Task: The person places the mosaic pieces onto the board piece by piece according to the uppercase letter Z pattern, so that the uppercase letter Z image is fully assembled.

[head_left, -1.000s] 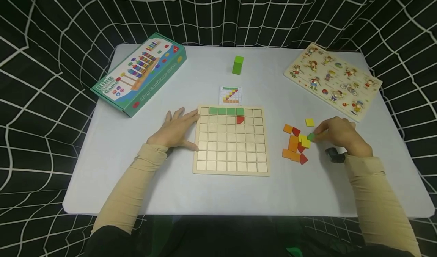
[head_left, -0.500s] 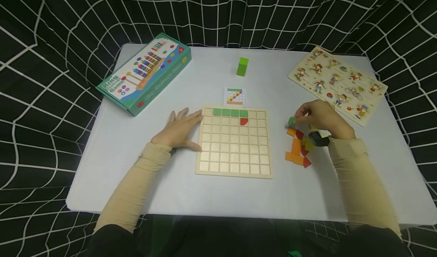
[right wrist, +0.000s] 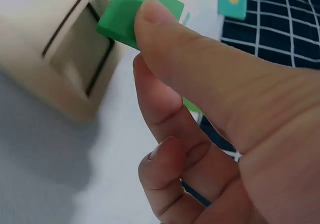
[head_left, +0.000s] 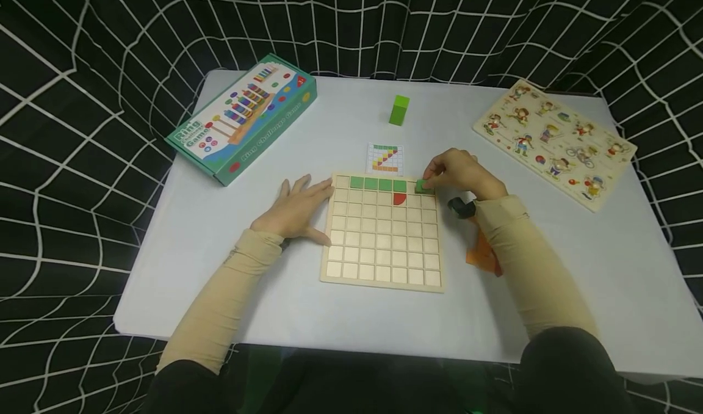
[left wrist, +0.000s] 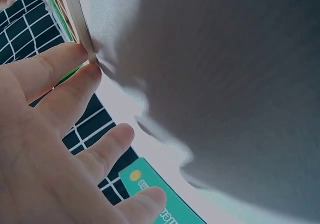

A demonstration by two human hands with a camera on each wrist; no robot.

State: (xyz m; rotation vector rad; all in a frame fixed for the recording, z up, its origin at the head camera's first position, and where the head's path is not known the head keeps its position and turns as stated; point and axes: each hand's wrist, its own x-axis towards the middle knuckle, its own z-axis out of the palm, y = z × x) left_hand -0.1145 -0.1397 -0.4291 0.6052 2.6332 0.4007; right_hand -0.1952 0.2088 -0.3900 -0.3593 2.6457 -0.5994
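Observation:
A wooden grid board [head_left: 383, 240] lies in the middle of the table. Along its top row sit several green square tiles [head_left: 371, 184], with a red quarter-circle tile [head_left: 399, 199] just below the rightmost. My right hand [head_left: 458, 171] pinches another green square tile [right wrist: 131, 14] between thumb and forefinger, over the board's top right corner. At the board's left edge my left hand [head_left: 291, 209] rests with fingers spread; the left wrist view shows its fingertips [left wrist: 90, 71] touching the board's rim. A small pattern card [head_left: 385, 159] lies just beyond the board.
Orange and red tiles [head_left: 481, 256] lie right of the board, partly hidden by my right forearm. A green block [head_left: 399, 110] stands at the back. The Ring Challenge Game box [head_left: 244, 118] lies back left, a picture puzzle board [head_left: 555, 142] back right.
My right hand has carried the green tile left from the loose pile to above the board's top right corner. The left hand stays at the board's edge.

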